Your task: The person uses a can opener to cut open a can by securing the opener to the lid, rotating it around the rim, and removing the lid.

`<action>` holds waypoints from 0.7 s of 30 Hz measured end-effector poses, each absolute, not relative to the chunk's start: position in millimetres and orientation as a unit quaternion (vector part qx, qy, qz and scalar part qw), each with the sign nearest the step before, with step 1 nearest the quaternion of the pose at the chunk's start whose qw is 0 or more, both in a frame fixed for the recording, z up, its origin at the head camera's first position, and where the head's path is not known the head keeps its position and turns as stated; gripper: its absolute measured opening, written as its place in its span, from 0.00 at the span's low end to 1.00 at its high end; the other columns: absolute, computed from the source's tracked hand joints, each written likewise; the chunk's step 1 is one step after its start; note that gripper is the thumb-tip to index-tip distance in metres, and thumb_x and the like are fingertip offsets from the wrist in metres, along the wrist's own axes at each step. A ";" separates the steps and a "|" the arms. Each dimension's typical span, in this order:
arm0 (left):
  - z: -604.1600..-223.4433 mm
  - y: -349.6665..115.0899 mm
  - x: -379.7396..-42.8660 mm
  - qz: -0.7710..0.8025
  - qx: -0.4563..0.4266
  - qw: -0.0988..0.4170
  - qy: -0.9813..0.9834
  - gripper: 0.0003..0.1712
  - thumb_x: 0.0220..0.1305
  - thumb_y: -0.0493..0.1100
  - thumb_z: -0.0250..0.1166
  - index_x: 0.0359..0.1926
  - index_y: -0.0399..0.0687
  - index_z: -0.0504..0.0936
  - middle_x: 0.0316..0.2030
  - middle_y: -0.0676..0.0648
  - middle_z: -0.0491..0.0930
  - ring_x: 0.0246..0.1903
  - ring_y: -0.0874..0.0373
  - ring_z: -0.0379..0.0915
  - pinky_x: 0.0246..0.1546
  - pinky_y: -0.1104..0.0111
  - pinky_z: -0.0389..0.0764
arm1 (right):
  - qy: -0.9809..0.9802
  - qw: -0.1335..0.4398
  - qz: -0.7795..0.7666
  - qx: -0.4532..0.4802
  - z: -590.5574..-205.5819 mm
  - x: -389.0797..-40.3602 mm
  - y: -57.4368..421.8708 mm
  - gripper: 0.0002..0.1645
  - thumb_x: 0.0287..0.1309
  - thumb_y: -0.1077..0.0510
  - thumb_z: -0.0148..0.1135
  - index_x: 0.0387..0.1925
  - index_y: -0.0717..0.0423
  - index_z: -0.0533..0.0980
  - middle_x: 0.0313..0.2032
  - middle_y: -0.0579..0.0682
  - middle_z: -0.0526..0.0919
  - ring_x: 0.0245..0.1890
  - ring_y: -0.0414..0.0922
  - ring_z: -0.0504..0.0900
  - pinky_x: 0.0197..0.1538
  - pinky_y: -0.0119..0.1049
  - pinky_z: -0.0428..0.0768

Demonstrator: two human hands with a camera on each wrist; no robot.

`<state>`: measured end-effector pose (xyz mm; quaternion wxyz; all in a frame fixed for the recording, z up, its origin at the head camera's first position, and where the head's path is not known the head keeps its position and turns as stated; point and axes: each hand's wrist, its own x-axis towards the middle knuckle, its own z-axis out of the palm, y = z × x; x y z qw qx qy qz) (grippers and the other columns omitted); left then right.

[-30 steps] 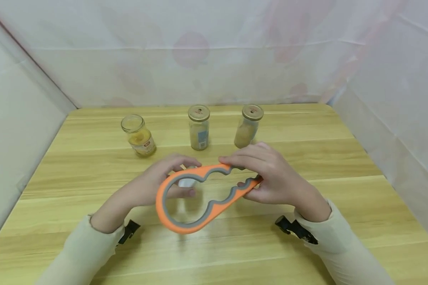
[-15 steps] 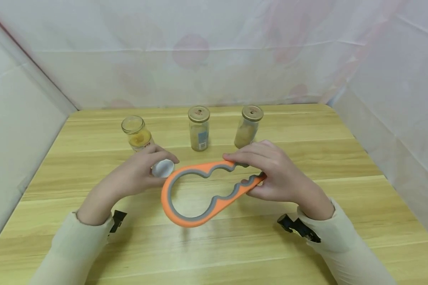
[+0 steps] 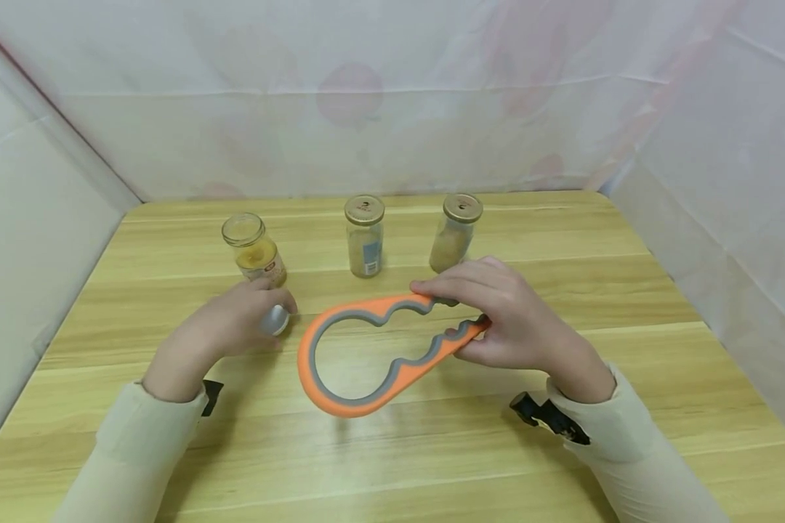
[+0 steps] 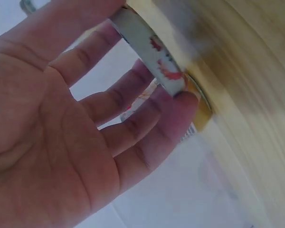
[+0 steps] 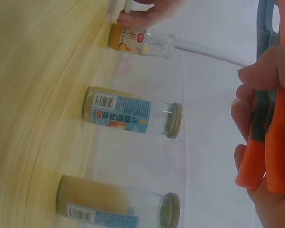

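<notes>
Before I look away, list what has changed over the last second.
The left hand has moved leftward, away from the orange opener, carrying the lid it pinches toward the open jar. The right hand and opener shifted only slightly rightward. Nothing was let go; the open jar, middle lidded jar and right lidded jar stayed put.

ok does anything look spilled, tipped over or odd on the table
Nothing looks spilled, broken or tipped over. Only the left jar differs: it has no lid, unlike the middle jar and right jar. The left hand pinches a loose lid near it, probably its own.
</notes>
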<state>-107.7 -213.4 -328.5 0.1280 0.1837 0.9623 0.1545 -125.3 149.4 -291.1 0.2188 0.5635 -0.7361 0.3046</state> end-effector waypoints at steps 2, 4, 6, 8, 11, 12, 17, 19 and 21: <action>-329.1 -215.0 -107.7 0.142 0.173 0.139 0.965 0.25 0.44 0.38 0.82 0.44 0.56 0.82 0.60 0.35 0.73 0.54 0.35 0.71 0.50 0.43 0.76 | -0.735 0.216 0.303 0.566 -290.8 -125.2 149.1 0.22 0.65 0.48 0.58 0.54 0.55 0.82 0.43 0.42 0.87 0.38 0.38 0.80 0.39 0.33 0.66; -328.8 -216.3 -107.3 0.131 0.169 0.146 0.966 0.24 0.44 0.38 0.82 0.43 0.56 0.82 0.57 0.38 0.75 0.51 0.36 0.72 0.48 0.43 0.77 | -0.734 0.216 0.302 0.569 -290.5 -124.9 148.6 0.22 0.65 0.48 0.57 0.54 0.55 0.82 0.43 0.42 0.87 0.37 0.37 0.80 0.38 0.33 0.66; -328.9 -218.2 -107.0 0.120 0.166 0.154 0.966 0.24 0.45 0.38 0.81 0.43 0.56 0.81 0.54 0.39 0.76 0.50 0.38 0.73 0.46 0.45 0.77 | -0.734 0.217 0.301 0.569 -290.5 -125.1 148.0 0.22 0.66 0.47 0.58 0.54 0.55 0.82 0.43 0.42 0.87 0.37 0.37 0.80 0.38 0.33 0.66; -328.9 -219.7 -106.7 0.113 0.161 0.163 0.967 0.24 0.45 0.39 0.81 0.44 0.55 0.81 0.52 0.41 0.77 0.49 0.40 0.73 0.46 0.46 0.77 | -0.734 0.218 0.301 0.569 -290.8 -125.1 147.2 0.22 0.66 0.46 0.57 0.53 0.55 0.82 0.43 0.42 0.87 0.37 0.37 0.80 0.38 0.33 0.66; -329.6 -221.2 -106.5 0.107 0.149 0.171 0.968 0.25 0.45 0.39 0.81 0.45 0.55 0.81 0.53 0.41 0.76 0.49 0.40 0.72 0.45 0.46 0.78 | -0.733 0.219 0.302 0.569 -291.7 -125.0 146.3 0.23 0.66 0.46 0.57 0.53 0.55 0.82 0.43 0.42 0.87 0.36 0.37 0.80 0.37 0.34 0.66; -329.9 -221.1 -106.4 0.106 0.146 0.171 0.969 0.25 0.45 0.39 0.81 0.46 0.55 0.81 0.53 0.41 0.75 0.50 0.40 0.72 0.45 0.46 0.78 | -0.733 0.219 0.302 0.569 -292.0 -124.8 146.0 0.22 0.66 0.46 0.57 0.53 0.55 0.82 0.43 0.42 0.87 0.36 0.37 0.79 0.37 0.34 0.66; -332.9 -218.1 -106.9 0.097 0.145 0.153 0.973 0.26 0.45 0.36 0.81 0.45 0.54 0.81 0.56 0.38 0.74 0.49 0.37 0.72 0.44 0.44 0.78 | -0.734 0.215 0.301 0.569 -292.7 -124.3 145.6 0.22 0.66 0.47 0.56 0.53 0.54 0.82 0.42 0.41 0.87 0.35 0.37 0.78 0.36 0.33 0.65; -334.6 -216.8 -107.5 0.092 0.148 0.145 0.974 0.25 0.46 0.34 0.80 0.46 0.54 0.82 0.54 0.38 0.74 0.48 0.37 0.73 0.43 0.44 0.79 | -0.735 0.214 0.301 0.569 -292.7 -124.4 145.6 0.22 0.66 0.47 0.56 0.53 0.54 0.82 0.42 0.41 0.87 0.34 0.37 0.78 0.36 0.33 0.64; -335.8 -215.8 -108.2 0.090 0.151 0.142 0.974 0.25 0.47 0.34 0.80 0.46 0.53 0.82 0.53 0.38 0.74 0.48 0.37 0.73 0.43 0.44 0.79 | -0.736 0.213 0.299 0.568 -292.7 -124.5 145.7 0.22 0.66 0.47 0.56 0.53 0.54 0.82 0.42 0.41 0.87 0.34 0.37 0.77 0.36 0.33 0.63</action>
